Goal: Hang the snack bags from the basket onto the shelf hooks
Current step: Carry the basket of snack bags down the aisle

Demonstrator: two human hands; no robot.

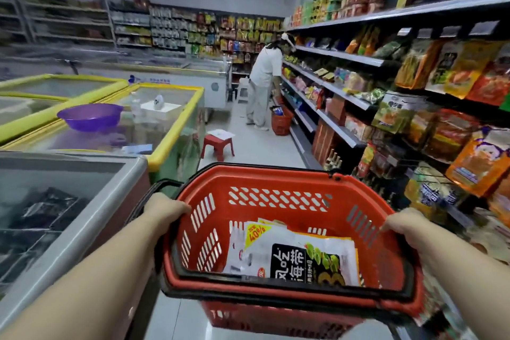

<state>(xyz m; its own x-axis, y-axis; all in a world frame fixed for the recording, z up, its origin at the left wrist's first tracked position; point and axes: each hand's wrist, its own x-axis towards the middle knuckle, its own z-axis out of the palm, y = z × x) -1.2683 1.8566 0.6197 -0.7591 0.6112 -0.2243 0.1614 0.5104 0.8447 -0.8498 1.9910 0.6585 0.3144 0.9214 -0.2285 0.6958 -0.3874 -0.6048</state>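
Red plastic basket (278,201) is in my hands: left hand (162,208) and right hand (408,225) each grip one side rim. The snack bags (292,254) lie flat inside. I am carrying them; next I should set the basket down near the shelf hooks (430,163) on the right.

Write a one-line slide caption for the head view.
Both hands, left hand and right hand, grip the red basket holding snack bags beside stocked shelves.

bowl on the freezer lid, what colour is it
Purple, translucent bowl; the head view shows it best.
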